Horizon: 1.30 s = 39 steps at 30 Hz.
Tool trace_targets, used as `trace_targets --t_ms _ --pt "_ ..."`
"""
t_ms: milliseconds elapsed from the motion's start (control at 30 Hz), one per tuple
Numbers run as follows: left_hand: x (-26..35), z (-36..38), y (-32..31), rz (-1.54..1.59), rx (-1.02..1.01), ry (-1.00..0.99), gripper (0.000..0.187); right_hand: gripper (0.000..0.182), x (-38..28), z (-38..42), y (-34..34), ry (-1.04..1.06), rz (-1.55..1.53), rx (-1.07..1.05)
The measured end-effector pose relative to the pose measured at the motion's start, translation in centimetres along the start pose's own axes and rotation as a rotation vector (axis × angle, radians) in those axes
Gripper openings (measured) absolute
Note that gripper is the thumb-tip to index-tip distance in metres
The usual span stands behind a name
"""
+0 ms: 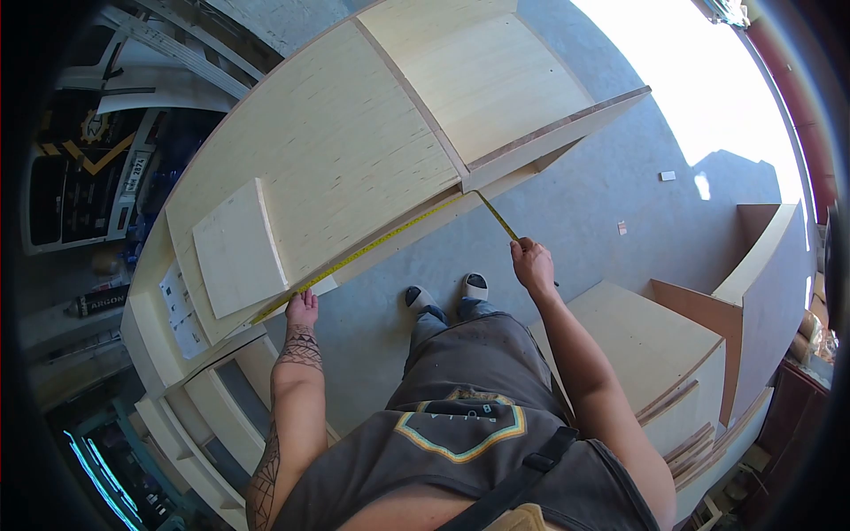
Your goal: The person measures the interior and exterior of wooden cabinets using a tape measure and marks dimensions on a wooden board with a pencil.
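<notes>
A yellow tape measure (381, 243) runs along the front edge of a large plywood cabinet (345, 133), then bends near the upright divider. My left hand (303, 307) is closed on the tape at the cabinet's lower left edge, with a length of tape extending past it. At the other end, my right hand (533, 263) is closed around the tape over the floor, to the right of the cabinet. A loose pale board (237, 248) lies on the plywood, up and left of my left hand.
Plywood boxes (642, 341) stand at the right, near a curved panel (770, 301). Slatted wooden frames (226, 411) are at the lower left. A dark vehicle (84, 181) and a ladder (190, 49) are at the left. Small pieces (667, 176) lie on the grey floor (611, 195).
</notes>
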<state>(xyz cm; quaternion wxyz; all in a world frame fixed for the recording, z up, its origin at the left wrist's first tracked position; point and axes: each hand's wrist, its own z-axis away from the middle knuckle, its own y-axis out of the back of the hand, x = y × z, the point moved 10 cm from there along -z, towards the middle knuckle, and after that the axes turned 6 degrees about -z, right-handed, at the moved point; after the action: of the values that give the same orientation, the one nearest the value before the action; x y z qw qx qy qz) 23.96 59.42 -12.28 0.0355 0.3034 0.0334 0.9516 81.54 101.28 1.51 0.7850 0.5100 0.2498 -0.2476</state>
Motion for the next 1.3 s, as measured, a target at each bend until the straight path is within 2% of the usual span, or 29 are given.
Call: trace_targets --t_ms 1300 --pt "-0.3 -0.8 0.3 0.042 -0.001 -0.006 0.029 0.036 0.5 -0.5 -0.2 0.026 0.041 -0.004"
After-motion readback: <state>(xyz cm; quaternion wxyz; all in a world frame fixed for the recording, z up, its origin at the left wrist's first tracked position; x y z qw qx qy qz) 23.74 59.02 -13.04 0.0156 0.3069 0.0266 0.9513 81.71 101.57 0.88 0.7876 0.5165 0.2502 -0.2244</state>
